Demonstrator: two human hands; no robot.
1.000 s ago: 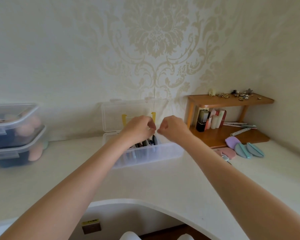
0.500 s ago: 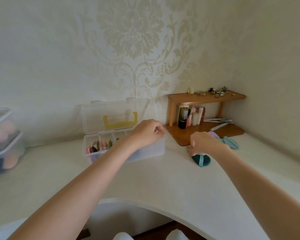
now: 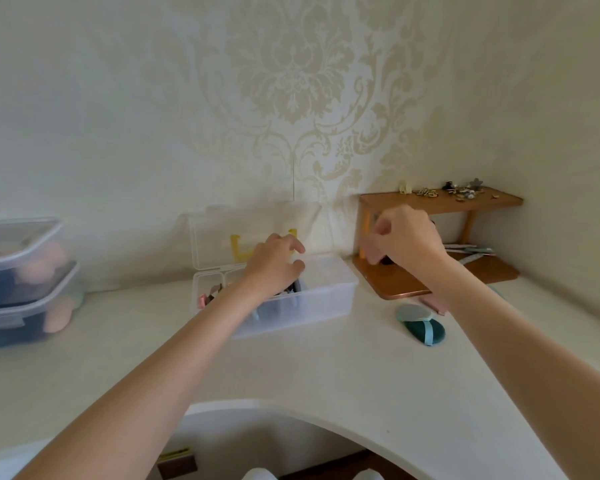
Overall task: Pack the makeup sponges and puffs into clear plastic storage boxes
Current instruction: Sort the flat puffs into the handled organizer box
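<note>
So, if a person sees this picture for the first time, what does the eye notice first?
Probably the two bare arms reaching forward: the left hand over the open clear box at the centre, the right hand raised before the wooden shelf. Next, the dark green puff lying on the white counter, right of the box, and the two stacked lidded boxes at far left.

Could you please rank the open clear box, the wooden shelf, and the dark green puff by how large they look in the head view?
1. Open clear box and wooden shelf: look alike, unranked.
2. Dark green puff: smallest.
</note>
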